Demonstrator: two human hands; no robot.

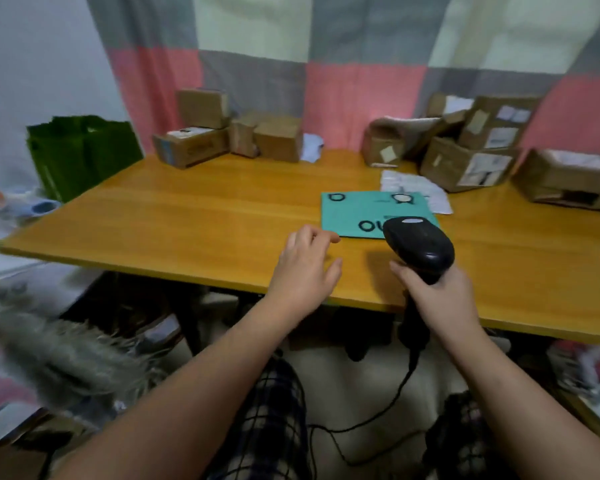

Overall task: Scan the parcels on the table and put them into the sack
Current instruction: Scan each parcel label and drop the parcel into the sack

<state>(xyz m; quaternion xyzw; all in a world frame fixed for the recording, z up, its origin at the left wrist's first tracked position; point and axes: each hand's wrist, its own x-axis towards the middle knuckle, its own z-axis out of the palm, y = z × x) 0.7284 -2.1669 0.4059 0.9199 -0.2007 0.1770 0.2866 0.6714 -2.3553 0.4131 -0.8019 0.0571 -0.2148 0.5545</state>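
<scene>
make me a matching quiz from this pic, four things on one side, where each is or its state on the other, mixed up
1 scanner
2 sack
3 teal parcel
4 left hand

a flat on the table
b green, past the table's left end
c empty, fingers relaxed
d gripped by the right hand

Pairs: 1-d, 2-b, 3-a, 4-c

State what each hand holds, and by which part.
The right hand grips the black scanner by its handle. The left hand holds nothing, its fingers loosely spread over the table.
</scene>
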